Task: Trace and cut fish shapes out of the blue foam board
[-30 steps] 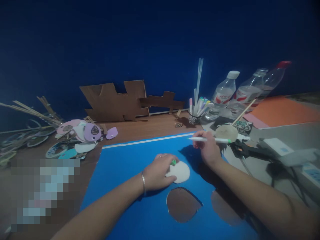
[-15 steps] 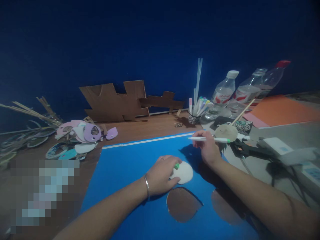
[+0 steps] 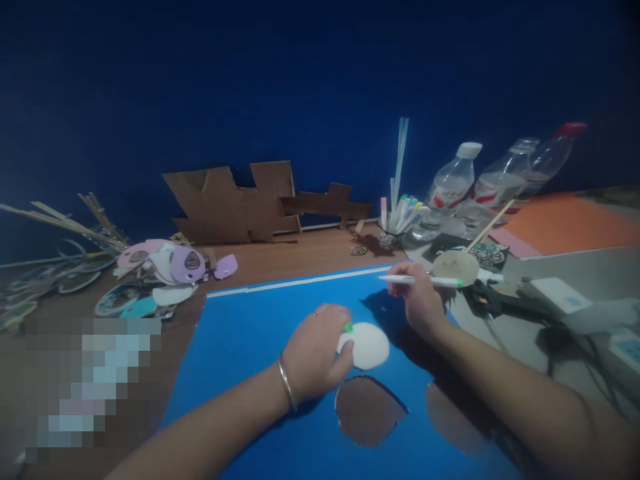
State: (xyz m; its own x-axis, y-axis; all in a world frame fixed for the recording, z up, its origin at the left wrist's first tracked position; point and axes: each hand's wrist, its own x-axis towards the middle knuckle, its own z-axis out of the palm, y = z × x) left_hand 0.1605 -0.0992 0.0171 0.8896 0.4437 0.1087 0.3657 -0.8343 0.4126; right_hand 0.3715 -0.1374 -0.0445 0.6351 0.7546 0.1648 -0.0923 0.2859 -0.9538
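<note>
My right hand (image 3: 415, 293) grips a slim white marker (image 3: 440, 282) level above the blue sheet's right edge, its tip pointing left and its green end pointing right. Lower and further left, my left hand (image 3: 320, 350) is curled, with a small green cap (image 3: 349, 327) pinched at its fingers. Its thumb overlaps a white oval cutout (image 3: 371, 345) lying on the blue sheet (image 3: 240, 347). Just in front of that cutout, a rounded hole (image 3: 370, 410) in the sheet shows the brown table. A second hole (image 3: 453, 413) lies partly in shadow under my right arm.
Torn cardboard (image 3: 225, 207) leans on the back wall. A patterned cup of markers (image 3: 391, 237) stands at the back, left of several plastic bottles (image 3: 453, 183). Orange paper (image 3: 570, 220) and a black glue gun (image 3: 505, 300) lie right. Paper cutouts (image 3: 187, 263) are piled left.
My left hand has drawn back slightly left with the green cap, uncovering more of the white oval. My right hand holds the marker in nearly the same place. The view has shifted slightly.
</note>
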